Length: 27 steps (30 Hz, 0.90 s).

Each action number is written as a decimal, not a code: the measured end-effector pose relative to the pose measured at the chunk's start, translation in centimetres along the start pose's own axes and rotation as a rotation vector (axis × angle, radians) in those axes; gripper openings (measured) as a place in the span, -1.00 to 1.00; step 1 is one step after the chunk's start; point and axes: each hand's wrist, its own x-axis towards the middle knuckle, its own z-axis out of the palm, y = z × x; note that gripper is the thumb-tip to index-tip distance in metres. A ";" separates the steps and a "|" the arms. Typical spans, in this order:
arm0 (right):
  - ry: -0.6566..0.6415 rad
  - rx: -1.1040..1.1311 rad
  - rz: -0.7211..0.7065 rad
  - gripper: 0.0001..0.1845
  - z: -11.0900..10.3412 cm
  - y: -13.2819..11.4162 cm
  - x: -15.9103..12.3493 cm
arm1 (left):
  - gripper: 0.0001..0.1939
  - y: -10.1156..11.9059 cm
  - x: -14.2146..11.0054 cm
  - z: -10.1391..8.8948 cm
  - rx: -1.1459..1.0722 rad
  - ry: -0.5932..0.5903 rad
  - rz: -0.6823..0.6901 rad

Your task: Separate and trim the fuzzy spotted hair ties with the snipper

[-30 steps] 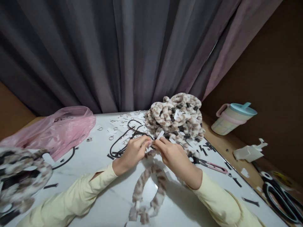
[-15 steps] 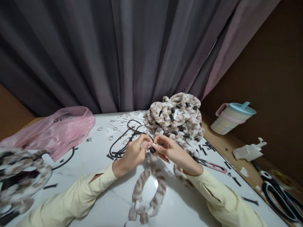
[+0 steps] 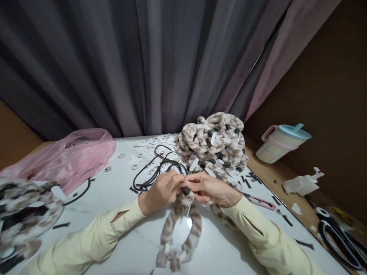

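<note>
While plush loops (image 3: 54, 208) are lying at the left, my left grip (image 3: 163, 193) is narrowly pinching a fuzzy piece (image 3: 187, 199) by its dark band (image 3: 185, 190), near the far end of a plush ring (image 3: 196, 227) on the tabletop (image 3: 111, 194); my right grip (image 3: 213, 188) is pinching it too. I'm seemingly adjusting the band, which is probably calling for steady pressure.

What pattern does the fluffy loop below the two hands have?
The fluffy loop has brownish patches on whitish; the head view shows it best.
</note>
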 end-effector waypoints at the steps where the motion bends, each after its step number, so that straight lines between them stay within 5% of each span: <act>1: 0.001 -0.003 0.000 -0.67 0.0 0.1 0.0 | -0.85 0.0 0.0 0.0 0.008 -0.003 0.016; 6: 0.077 -0.033 -0.066 -0.68 -0.3 0.0 0.0 | -0.92 -0.1 0.6 -0.4 -0.003 -0.082 0.013; 9: 0.218 -0.194 -0.180 -0.80 0.2 -0.5 -0.7 | -0.79 -0.1 2.1 -1.6 -0.205 -0.276 -0.391; 11: 0.373 -0.516 -0.369 -0.86 1.0 -0.6 -1.2 | -0.63 -0.1 3.1 -2.6 -0.415 -0.439 -0.722; 14: 0.554 -1.094 -0.744 -0.85 2.1 0.1 -1.7 | -0.54 -0.2 3.8 -3.6 -0.688 -0.617 -0.930; 19: 0.657 -1.647 -0.987 -0.75 3.0 2.1 -1.3 | -0.63 0.2 2.7 -3.8 -0.842 -0.687 -0.911; 27: 0.617 -1.586 -0.866 -0.82 3.0 1.3 -1.2 | -0.70 1.3 1.7 -4.7 -0.451 -0.693 -0.709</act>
